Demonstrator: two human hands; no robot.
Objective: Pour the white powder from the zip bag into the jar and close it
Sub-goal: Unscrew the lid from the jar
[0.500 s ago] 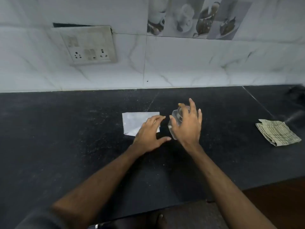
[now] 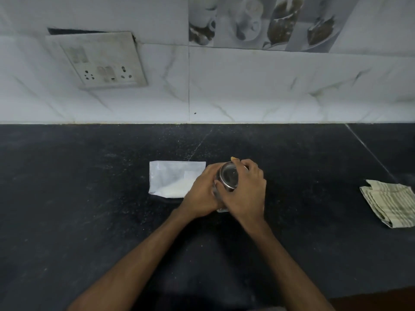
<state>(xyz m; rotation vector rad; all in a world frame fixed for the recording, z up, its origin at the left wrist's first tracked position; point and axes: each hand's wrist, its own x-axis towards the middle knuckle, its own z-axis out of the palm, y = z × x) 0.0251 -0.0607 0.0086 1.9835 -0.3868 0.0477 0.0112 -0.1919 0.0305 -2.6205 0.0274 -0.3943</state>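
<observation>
On the dark speckled countertop (image 2: pixel 89 221), left of centre, the zip bag (image 2: pixel 173 178) lies flat: a pale, translucent rectangle with the white powder (image 2: pixel 174 189) gathered into a low heap toward its near edge, while the upper part looks nearly flat. Its right edge disappears under the left hand (image 2: pixel 201 194), so that side of the bag cannot be seen. Just right of the bag stands the jar (image 2: pixel 221 199), a small clear glass vessel, upright on the counter, topped with a round metal lid (image 2: pixel 229 178) whose shiny face reflects dark tones. The left hand reaches in from the lower left, forearm angled up and to the right, fingers curled around the jar's left wall in a closed grip on the glass. The right hand (image 2: pixel 246 194) comes from the lower right, wrist bent, its fingers and thumb wrapped round the lid's rim from the right and far side, closed on it. Most of the jar's body is covered by the two hands; only a sliver of glass shows between them and at the base, so its contents cannot be made out. Whether the lid is fully seated is also unclear. Far right, well apart, a folded striped cloth (image 2: pixel 390 203) lies on the counter, cut by the frame edge.
</observation>
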